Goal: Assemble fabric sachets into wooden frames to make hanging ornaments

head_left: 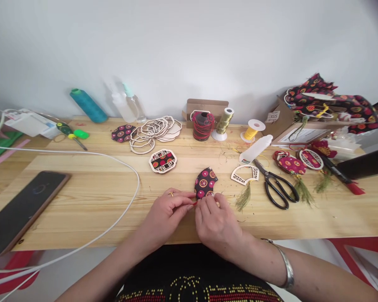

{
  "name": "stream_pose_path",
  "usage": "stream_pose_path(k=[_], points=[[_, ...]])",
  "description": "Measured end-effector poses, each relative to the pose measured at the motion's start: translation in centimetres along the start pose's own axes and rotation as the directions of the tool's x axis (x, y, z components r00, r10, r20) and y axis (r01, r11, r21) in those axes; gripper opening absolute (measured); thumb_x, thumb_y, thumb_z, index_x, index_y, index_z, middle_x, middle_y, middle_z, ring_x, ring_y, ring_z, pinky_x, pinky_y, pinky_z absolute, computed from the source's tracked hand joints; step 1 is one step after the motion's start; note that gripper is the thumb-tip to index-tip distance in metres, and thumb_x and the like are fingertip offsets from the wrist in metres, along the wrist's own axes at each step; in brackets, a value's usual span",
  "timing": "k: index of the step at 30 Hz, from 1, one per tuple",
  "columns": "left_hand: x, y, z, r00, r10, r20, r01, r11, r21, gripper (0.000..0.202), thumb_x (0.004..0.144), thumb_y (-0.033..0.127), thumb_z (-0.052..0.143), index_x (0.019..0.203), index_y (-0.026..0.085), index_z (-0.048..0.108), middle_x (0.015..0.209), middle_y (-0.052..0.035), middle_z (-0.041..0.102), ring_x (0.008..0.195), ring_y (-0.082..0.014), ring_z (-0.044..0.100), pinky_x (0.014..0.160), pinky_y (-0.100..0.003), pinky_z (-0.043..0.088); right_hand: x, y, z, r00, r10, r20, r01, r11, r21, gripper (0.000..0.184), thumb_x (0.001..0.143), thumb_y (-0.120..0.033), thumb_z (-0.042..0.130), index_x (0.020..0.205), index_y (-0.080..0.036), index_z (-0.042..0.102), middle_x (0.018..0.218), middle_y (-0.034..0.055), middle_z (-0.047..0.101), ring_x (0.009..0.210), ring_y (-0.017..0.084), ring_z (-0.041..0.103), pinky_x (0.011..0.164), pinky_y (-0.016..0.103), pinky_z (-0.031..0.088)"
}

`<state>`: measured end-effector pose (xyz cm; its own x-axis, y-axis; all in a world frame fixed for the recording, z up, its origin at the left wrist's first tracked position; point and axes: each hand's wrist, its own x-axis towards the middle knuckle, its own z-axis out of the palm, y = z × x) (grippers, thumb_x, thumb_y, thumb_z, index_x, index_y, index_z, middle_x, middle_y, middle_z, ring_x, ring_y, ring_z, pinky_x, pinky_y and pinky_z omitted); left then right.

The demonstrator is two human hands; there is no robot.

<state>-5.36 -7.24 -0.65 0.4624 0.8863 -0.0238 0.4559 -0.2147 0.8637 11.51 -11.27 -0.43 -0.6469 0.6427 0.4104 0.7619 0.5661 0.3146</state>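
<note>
A dark, fan-shaped piece covered in patterned fabric (205, 183) lies on the table just beyond my fingers. My left hand (173, 208) pinches a bit of red cord (195, 203) at the near left edge of this piece. Curled over its near edge, my right hand (216, 216) is closed, and the fingers hide what they grip. To the right lies a pale wooden fan-shaped frame (245, 174) with a green tassel (244, 198). Black-handled scissors (277, 186) rest beside it, and a white glue bottle (256, 150) lies behind.
Wooden frames (157, 130) are piled at the back, near a finished fabric piece (163, 161). Thread spools (203, 126) stand behind. A white cable (126, 165) loops across the left, beside a phone (27, 209). A cardboard box (290, 119) overflows with fabric at right.
</note>
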Motion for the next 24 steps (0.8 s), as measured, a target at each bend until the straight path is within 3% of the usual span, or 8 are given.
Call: stream_pose_path(k=[4,7,10,13,16,24], points=[[-0.3,-0.2,-0.3,0.983,0.183,-0.017,-0.179,0.975,0.136,0.02,0.09,0.019,0.053,0.091,0.025,0.071,0.11,-0.001,0.072,0.099,-0.0187,0.058,0.09,-0.042,0.047,0.5,3.7,-0.4,0.998,0.068,0.009,-0.069,0.985,0.159,0.026,0.084,-0.004,0.044,0.087,-0.008,0.069,0.072,0.0104,0.065,0.069,0.022,0.053,0.065,0.038,0.036],[-0.5,0.3,-0.4,0.924,0.359,0.131,-0.38,0.901,0.208,0.021,0.09,0.017,0.051,0.095,0.025,0.07,0.119,0.0003,0.069,0.106,-0.019,0.051,0.094,-0.041,0.045,1.2,7.7,0.6,0.959,0.246,0.141,-0.28,0.896,0.344,0.032,0.084,-0.002,0.043,0.096,-0.014,0.069,0.09,0.0087,0.069,0.083,0.022,0.054,0.071,0.037,0.04],[-0.5,1.3,0.0,0.879,0.387,0.277,-0.453,0.86,0.234,0.024,0.091,0.014,0.049,0.094,0.025,0.07,0.124,0.0006,0.067,0.109,-0.0201,0.047,0.092,-0.038,0.047,1.8,10.2,2.7,0.949,0.222,0.224,-0.311,0.774,0.552,0.041,0.082,0.002,0.041,0.108,-0.016,0.067,0.107,0.0078,0.067,0.098,0.021,0.051,0.084,0.035,0.042],[-0.2,1.8,0.4,0.872,0.377,0.313,-0.462,0.846,0.266,0.026,0.092,0.014,0.047,0.088,0.024,0.071,0.122,-0.0011,0.067,0.108,-0.0224,0.047,0.089,-0.038,0.048,2.1,10.7,4.6,0.958,0.16,0.238,-0.279,0.718,0.638,0.047,0.079,0.004,0.04,0.114,-0.016,0.065,0.112,0.0068,0.065,0.104,0.021,0.047,0.091,0.037,0.04],[0.0,1.6,0.7,0.878,0.38,0.292,-0.46,0.84,0.288,0.025,0.091,0.015,0.048,0.083,0.024,0.07,0.117,-0.0021,0.069,0.103,-0.0233,0.048,0.086,-0.037,0.049,2.3,10.5,5.6,0.952,0.134,0.275,-0.284,0.722,0.631,0.048,0.078,0.004,0.042,0.115,-0.016,0.065,0.109,0.0067,0.065,0.102,0.022,0.043,0.092,0.038,0.039],[0.0,0.1,0.5,0.873,0.423,0.242,-0.487,0.78,0.394,0.023,0.092,0.014,0.047,0.09,0.021,0.068,0.117,-0.0034,0.068,0.099,-0.0221,0.047,0.087,-0.037,0.047,2.0,10.5,5.0,0.916,0.159,0.367,-0.349,0.766,0.54,0.041,0.077,0.003,0.044,0.105,-0.016,0.068,0.102,0.0091,0.065,0.099,0.023,0.042,0.086,0.039,0.038]])
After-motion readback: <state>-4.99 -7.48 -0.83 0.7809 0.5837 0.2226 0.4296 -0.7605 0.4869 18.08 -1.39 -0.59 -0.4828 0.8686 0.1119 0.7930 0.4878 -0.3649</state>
